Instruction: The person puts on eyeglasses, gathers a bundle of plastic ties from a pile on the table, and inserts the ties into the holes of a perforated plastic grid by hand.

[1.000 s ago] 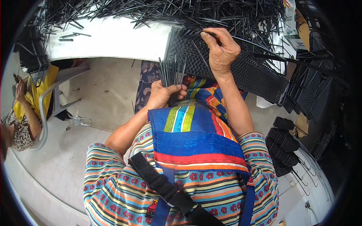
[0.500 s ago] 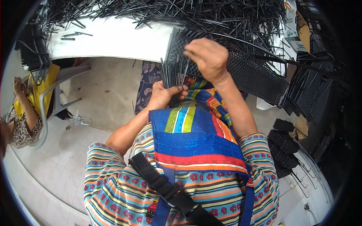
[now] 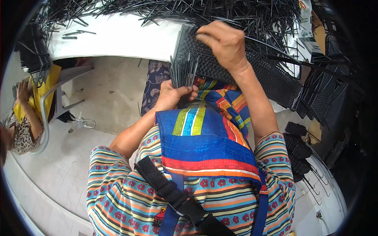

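Observation:
My left hand point(image 3: 171, 95) is closed round the lower end of a bundle of thin black plastic sticks point(image 3: 182, 72), which fan upward above my lap. Farther away and to the right, my right hand point(image 3: 227, 45) hangs over a black perforated tray point(image 3: 271, 80). Its thumb and fingertips are pinched together; what they hold, if anything, cannot be made out. Beyond the fingertips lies a big loose heap of similar black sticks point(image 3: 220, 10).
The heap spreads over a white-covered table point(image 3: 118, 37), where a few sticks lie apart. An open cardboard box point(image 3: 318, 33) stands far right, with black mesh pieces point(image 3: 323, 98) below it. At left, another person point(image 3: 25, 118) sits by a grey chair with a yellow cloth point(image 3: 49, 86).
My right hand has moved up and slightly right, away from the bundle and toward the heap. My left hand stays nearly in place, still round the sticks.

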